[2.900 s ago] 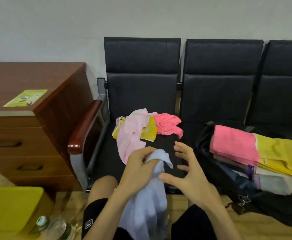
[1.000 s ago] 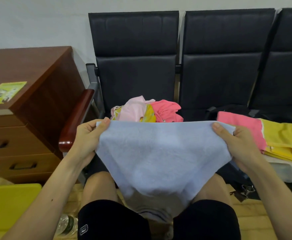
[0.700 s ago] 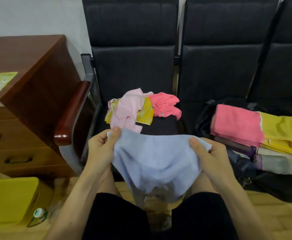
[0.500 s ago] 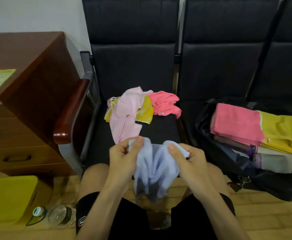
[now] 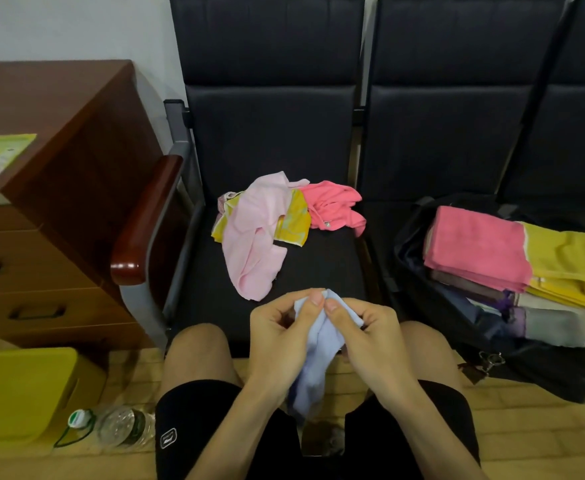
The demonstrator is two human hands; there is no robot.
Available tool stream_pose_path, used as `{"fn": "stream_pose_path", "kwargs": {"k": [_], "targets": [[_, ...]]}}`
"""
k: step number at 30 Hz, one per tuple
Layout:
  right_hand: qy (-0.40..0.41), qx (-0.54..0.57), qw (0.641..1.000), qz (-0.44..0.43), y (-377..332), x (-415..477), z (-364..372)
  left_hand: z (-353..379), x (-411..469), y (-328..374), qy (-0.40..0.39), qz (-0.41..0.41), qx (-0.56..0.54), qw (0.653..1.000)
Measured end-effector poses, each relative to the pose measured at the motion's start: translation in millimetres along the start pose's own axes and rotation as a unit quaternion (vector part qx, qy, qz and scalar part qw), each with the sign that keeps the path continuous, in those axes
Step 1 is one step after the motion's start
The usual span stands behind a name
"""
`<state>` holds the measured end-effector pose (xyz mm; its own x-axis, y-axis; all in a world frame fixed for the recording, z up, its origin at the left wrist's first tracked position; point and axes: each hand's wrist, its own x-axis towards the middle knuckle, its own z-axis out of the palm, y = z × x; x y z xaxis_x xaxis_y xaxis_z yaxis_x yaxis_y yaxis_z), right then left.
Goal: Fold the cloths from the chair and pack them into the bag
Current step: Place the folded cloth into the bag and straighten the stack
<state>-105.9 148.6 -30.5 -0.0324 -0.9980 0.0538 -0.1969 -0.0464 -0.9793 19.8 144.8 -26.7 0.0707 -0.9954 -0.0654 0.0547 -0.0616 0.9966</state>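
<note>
A: Where is the blue cloth?
B: The left hand and right hand pinch its top, thumbs side by side, at the front edge of the bench. The rest hangs down between the knees.
A: And the others?
B: A cloth heap lies near the back edge of the end seat. The folded cloths sit in the black bag beside it.

Soft matt cloth, glossy wooden armrest, smooth black leather-like chair.
</note>
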Motion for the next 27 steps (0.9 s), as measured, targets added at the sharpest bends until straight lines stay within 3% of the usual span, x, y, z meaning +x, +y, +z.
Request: {"fn": "stream_pose_path", "kwargs": {"k": [5, 8, 11, 15, 18, 23, 27], "targets": [[0.008, -0.024, 0.999, 0.029, -9.1, -1.9, -2.9, 2.9, -2.9, 1.4, -0.009, 0.034, -0.004, 0.999], [-0.015, 0.058, 0.994, 0.095, -22.7, -3.6, -4.6, 0.0, -3.8, 2.2, -0.053, 0.050, -0.021, 0.997], [-0.101, 0.135, 0.964, 0.204, -29.9, 1.1, -14.9, -7.4, -2.4, -2.2, -0.093, 0.073, -0.022, 0.993], [-0.198, 0.234, 0.923, 0.234, -32.2, 6.3, -25.9, -8.0, 1.6, -15.7, -0.051, 0.115, 0.118, 0.985], [-0.220, 0.257, 0.916, 0.215, -27.5, 6.0, -28.0, -6.7, 3.0, -17.3, -0.015, 0.165, 0.192, 0.967], [-0.173, 0.215, 0.939, 0.204, -34.0, -3.4, -29.0, -7.0, 12.6, -1.0, -0.018, 0.169, 0.179, 0.969], [-0.046, 0.101, 0.982, 0.153, -30.0, -7.5, -34.2, -10.9, 38.0, 22.6, -0.069, 0.124, 0.114, 0.983]]}}
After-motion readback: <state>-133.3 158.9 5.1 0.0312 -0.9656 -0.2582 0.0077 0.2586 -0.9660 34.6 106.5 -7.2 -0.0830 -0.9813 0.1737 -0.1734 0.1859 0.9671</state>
